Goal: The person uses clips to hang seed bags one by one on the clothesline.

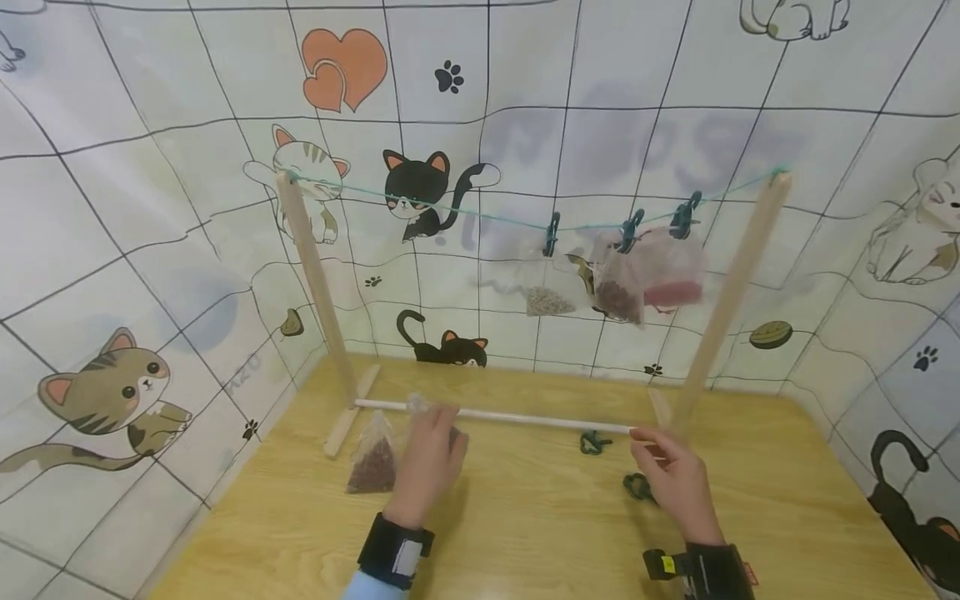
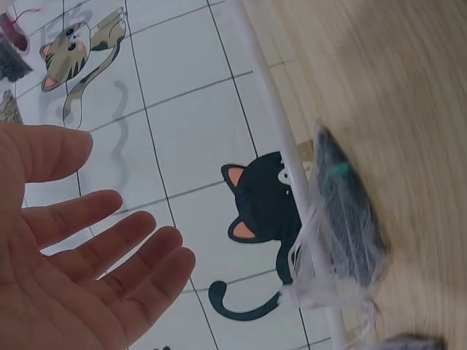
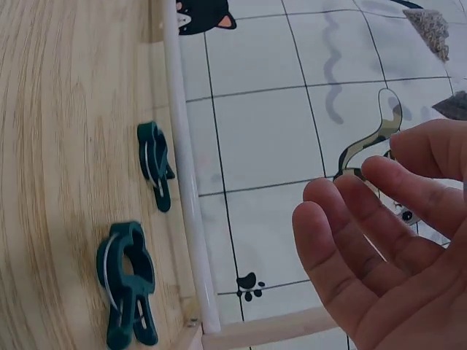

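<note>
My left hand (image 1: 429, 458) is held over the table with relaxed, spread fingers and nothing in them. Partly behind it is a clear bag of dark grains (image 2: 346, 211), its top lying against the white rod. Just left of that hand, a second clear bag of dark reddish pieces (image 1: 372, 467) sits on the table. My right hand (image 1: 675, 479) hovers near the rod's right end, fingers loosely bent and holding nothing. Below it lie two dark green clothespins (image 1: 592, 442), the nearer clothespin (image 3: 128, 281) partly covered by the hand in the head view.
Two wooden posts (image 1: 318, 287) carry a green string (image 1: 450, 208), with the white rod (image 1: 525, 417) joining them low down. Three clothespins (image 1: 552, 234) on the string hold bags, including one of pale grains (image 1: 549, 302) and one with something red (image 1: 672, 292). Cat-print cloth hangs behind.
</note>
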Available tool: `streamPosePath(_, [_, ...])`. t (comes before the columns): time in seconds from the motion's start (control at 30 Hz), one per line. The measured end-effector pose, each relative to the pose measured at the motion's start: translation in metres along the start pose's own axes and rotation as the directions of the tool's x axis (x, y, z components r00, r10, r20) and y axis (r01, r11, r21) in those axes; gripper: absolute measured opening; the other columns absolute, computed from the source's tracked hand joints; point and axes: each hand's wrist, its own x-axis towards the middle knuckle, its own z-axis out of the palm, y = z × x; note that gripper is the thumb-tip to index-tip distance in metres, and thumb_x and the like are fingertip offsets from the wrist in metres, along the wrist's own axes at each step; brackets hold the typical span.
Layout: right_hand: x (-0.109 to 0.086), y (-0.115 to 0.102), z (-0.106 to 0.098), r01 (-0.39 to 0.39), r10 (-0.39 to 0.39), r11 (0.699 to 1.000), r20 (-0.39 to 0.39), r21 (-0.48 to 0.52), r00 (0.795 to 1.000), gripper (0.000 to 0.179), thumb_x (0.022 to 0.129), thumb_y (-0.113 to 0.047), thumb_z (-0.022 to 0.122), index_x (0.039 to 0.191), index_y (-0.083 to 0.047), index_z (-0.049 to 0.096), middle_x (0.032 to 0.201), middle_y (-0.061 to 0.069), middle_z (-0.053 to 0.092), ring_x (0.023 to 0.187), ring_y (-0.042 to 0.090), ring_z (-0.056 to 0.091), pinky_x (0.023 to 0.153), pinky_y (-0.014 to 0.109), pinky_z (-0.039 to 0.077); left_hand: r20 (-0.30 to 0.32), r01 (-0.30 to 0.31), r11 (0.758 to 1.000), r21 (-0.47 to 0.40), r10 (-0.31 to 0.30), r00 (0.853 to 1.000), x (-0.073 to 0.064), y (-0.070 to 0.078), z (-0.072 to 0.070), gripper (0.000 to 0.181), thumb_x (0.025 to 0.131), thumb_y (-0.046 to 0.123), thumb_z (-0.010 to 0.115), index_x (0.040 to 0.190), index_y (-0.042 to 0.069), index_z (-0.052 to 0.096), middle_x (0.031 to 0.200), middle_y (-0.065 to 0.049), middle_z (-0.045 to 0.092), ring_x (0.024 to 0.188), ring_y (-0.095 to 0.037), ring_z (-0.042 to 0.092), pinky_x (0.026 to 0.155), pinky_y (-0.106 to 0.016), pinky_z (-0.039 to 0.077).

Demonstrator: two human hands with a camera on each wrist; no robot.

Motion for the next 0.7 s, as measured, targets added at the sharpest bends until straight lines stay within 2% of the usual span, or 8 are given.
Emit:
streamPosePath(0.23, [0.001,0.007,-0.007,-0.041,0.044,0.996,0.036,-0.079,0.998,0.02,0.098,-0.008,0.069,0.116,-0.001,0.074,0.115,0.018,0.072,0.086,-0.011,0.059,0.071,0.017,0.054,0.029,-0.116,0.992,0.044,0.115,0.993,-0.004,0.012,0.017,0.04,0.092,0.008,0.076,0.125,-0.009,0.061,0.119,-0.027,0.064,0.108,-0.041,0.064,0.091,-0.049,0.057])
streamPosePath(0.4, [0.002,0.01,-0.013,-0.05,0.057,0.992,0.063,-0.115,0.996,0.019,0.097,-0.007,0.07,0.115,-0.002,0.075,0.115,0.019,0.071,0.082,-0.007,0.06,0.068,0.021,0.055,0.088,-0.121,0.992,0.044,0.117,0.989,-0.007,0.026,0.028,0.039,0.092,0.009,0.076,0.125,-0.008,0.063,0.12,-0.026,0.065,0.11,-0.04,0.064,0.091,-0.048,0.057])
streamPosePath(0.57, [0.002,0.011,-0.018,-0.075,0.091,0.987,0.113,-0.141,0.989,0.022,0.097,-0.008,0.07,0.117,0.001,0.073,0.118,0.023,0.07,0.084,0.013,0.068,0.067,0.023,0.055,0.143,-0.142,0.989,0.046,0.134,0.981,-0.009,0.037,0.037,0.038,0.091,0.01,0.076,0.124,-0.006,0.065,0.122,-0.025,0.065,0.11,-0.037,0.065,0.094,-0.047,0.057])
streamPosePath(0.7, [0.004,0.009,-0.021,-0.119,0.151,0.98,0.203,-0.16,0.968,0.027,0.099,-0.012,0.069,0.123,0.001,0.07,0.123,0.026,0.066,0.09,0.028,0.069,0.065,0.029,0.055,0.162,-0.166,0.985,0.056,0.155,0.975,-0.01,0.044,0.041,0.037,0.09,0.011,0.076,0.122,-0.005,0.066,0.12,-0.022,0.067,0.109,-0.035,0.066,0.096,-0.045,0.056])
